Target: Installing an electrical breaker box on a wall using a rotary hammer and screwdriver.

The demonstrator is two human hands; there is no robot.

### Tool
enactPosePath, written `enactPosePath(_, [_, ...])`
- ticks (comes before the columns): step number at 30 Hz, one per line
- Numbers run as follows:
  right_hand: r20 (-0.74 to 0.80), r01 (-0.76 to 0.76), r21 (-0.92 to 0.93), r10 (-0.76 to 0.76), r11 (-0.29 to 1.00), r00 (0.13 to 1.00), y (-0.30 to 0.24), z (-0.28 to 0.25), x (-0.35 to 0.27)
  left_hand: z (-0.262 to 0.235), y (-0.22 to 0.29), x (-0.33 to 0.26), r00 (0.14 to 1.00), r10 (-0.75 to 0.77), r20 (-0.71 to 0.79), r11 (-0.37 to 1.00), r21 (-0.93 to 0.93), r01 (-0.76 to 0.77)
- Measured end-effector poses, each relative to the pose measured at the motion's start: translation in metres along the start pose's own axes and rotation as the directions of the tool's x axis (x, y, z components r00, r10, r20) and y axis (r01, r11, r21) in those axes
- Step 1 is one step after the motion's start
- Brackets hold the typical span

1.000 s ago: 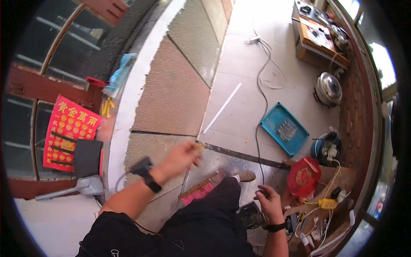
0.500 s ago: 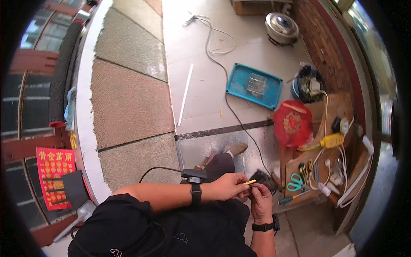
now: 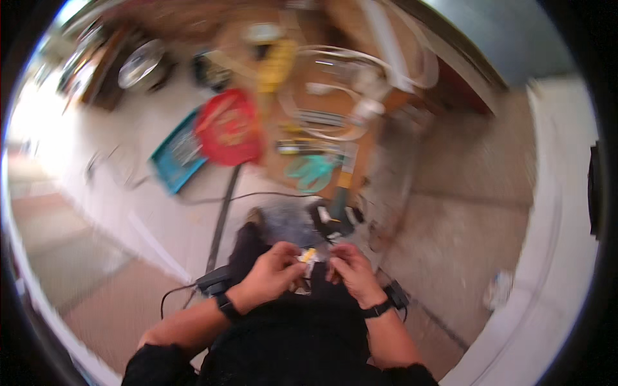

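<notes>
- Head view: the left hand [image 3: 273, 273] and the right hand [image 3: 347, 269] meet close together, low in the middle, over the person's dark lap.
- Both hands pinch a small yellow and white piece [image 3: 308, 257] between their fingertips. It sits right between the two hands, touching both.
- The picture is blurry, so I cannot tell what the small piece is.
- To do this well, I think the hands should keep a soft, steady pinch and stay close.
- Past the hands lie teal-handled scissors [image 3: 312, 174], a round red lid [image 3: 228, 127] and a flat blue tray [image 3: 177, 154] on the floor.
</notes>
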State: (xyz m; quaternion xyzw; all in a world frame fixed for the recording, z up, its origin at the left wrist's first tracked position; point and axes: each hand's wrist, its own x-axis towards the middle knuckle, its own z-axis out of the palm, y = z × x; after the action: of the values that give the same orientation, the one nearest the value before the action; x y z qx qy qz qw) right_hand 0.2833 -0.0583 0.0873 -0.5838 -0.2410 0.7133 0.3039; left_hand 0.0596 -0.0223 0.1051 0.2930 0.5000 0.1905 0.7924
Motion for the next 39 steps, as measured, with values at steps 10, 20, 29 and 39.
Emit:
enactPosePath(10, [-0.416,0.193,-0.074,-0.206,0.978,0.886,0.083,-0.161,-0.029,0.149,-0.065,0.137,0.900,0.075,0.430,0.944,0.259,-0.202])
enactPosePath(20, [-0.705,0.484,-0.286,-0.524,0.827,0.478,0.185,-0.267,-0.090,0.265,-0.090,0.138,0.564,0.080,0.822,0.867,0.222,-0.447])
enactPosePath(29, [-0.784,0.623,-0.220,-0.516,0.750,0.344,0.224,-0.250,-0.159,0.317,-0.109,0.013,-0.343,0.432,0.834,0.747,-0.544,-0.382])
enactPosePath(39, [-0.870,0.565,-0.377,-0.489,0.734,0.055,0.248,-0.253,-0.221,0.344,-0.119,0.046,0.174,0.350,0.921,0.805,-0.200,-0.558])
